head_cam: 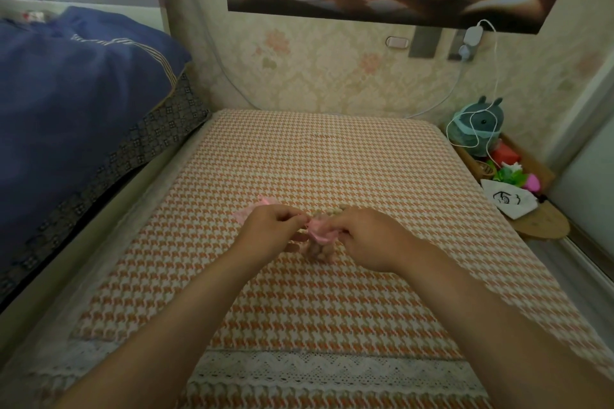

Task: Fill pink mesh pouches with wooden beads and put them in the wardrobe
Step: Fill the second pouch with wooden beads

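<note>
**Pink pouch pinched between two hands over the patterned cloth**

Head view: A pink mesh pouch (pixel 319 236) was held just above the orange-and-white houndstooth cloth (pixel 332 302), near the middle of the covered surface. Its gathered pink top was pinched from both sides. The left hand (pixel 272 229) was closed in a fingertip pinch on the left end of the gathered top, the remaining fingers curled below. The right hand (pixel 368 237) was likewise closed, its fingertips nipped on the right end of the same top. Pale brown wooden beads (pixel 317 254) could be made out through the mesh, hanging below the pinched part. A second piece of pink mesh (pixel 252 209) lay on the cloth just beyond the left hand, partly hidden by it. A blue quilt (pixel 76 93) was seen at the far left, and a green plush toy (pixel 480 124) at the far right, wound with a white cable (pixel 491 76).
</note>
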`<action>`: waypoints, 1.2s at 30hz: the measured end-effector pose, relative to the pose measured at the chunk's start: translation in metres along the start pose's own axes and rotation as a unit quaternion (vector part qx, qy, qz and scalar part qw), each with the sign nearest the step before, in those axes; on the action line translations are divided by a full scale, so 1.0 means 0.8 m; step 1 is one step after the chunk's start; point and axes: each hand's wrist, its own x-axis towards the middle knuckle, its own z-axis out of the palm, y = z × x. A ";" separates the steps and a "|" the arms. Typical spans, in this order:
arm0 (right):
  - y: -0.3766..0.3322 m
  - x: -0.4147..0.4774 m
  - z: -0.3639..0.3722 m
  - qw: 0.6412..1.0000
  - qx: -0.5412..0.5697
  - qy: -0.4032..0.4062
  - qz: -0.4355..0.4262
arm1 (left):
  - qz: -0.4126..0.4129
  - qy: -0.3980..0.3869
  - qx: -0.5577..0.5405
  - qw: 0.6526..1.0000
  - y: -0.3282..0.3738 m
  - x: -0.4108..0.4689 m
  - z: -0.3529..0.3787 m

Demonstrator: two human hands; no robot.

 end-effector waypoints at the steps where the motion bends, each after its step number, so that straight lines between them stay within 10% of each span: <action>1: -0.004 0.001 -0.001 1.000 -0.004 -0.004 -0.003 | -0.001 0.000 -0.001 1.000 0.000 0.000 0.000; 20: 0.027 0.002 -0.013 0.974 0.152 0.037 0.167 | 0.038 0.034 0.210 0.976 -0.002 0.009 -0.031; 36: 0.044 0.000 -0.015 0.952 0.198 0.027 0.234 | -0.110 0.068 0.023 0.991 0.001 0.013 -0.021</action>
